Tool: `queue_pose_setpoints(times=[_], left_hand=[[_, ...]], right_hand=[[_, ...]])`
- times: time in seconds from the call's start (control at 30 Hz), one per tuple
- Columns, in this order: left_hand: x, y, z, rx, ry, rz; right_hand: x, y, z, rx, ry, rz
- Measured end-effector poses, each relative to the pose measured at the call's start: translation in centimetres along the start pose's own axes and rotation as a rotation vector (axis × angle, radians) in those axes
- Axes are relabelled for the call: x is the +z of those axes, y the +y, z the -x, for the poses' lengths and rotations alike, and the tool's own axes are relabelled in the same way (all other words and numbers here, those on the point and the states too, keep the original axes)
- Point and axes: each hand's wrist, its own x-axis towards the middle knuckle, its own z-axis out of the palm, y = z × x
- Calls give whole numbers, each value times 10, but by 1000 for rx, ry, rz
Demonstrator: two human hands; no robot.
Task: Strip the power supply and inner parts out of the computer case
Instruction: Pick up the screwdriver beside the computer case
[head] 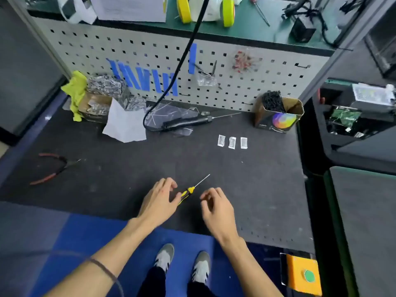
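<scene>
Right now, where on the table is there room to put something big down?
The bare mat between the pliers, the small packets and the hands. It is crowded at the back, around the electric screwdriver and the box.

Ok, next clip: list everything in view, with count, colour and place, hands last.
screwdriver: 1, yellow-black, front centre of mat
pliers: 1, red-handled, left
electric driver: 1, black, corded, by pegboard
small packets: 3, white, centre right
cardboard box: 1, brown, holds black ties, right rear
cloth: 1, yellow-green, left rear
tape rolls: 2, yellow, top shelf
computer case: 1, black, open, far right
left hand: touches screwdriver handle
right hand: loosely curled, holds nothing
</scene>
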Motion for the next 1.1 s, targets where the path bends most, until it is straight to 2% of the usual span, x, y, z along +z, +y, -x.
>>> queue_pose_setpoints(times=[0.13, 0.33, 0.47, 0.6, 0.7, 0.9, 1.1], left_hand=[[15, -3, -24, 12, -103, -104], [25, -2, -50, 135, -246, -221], [19, 18, -56, 198, -391, -146], [19, 67, -45, 353, -528, 23], [27, 119, -17, 502, -648, 133], [67, 204, 84, 790, -973, 178], [105, 241, 216, 1047, -1253, 162]], right_hand=[[9, 1, -6, 108, 48, 14], [24, -3, 9, 263, 149, 11], [22, -13, 31, 382, 272, -7], [5, -20, 62, 467, 439, -10], [-21, -19, 97, 532, 609, -11], [-62, -17, 212, 725, 990, -57], [-60, -26, 346, 876, 1280, -116]])
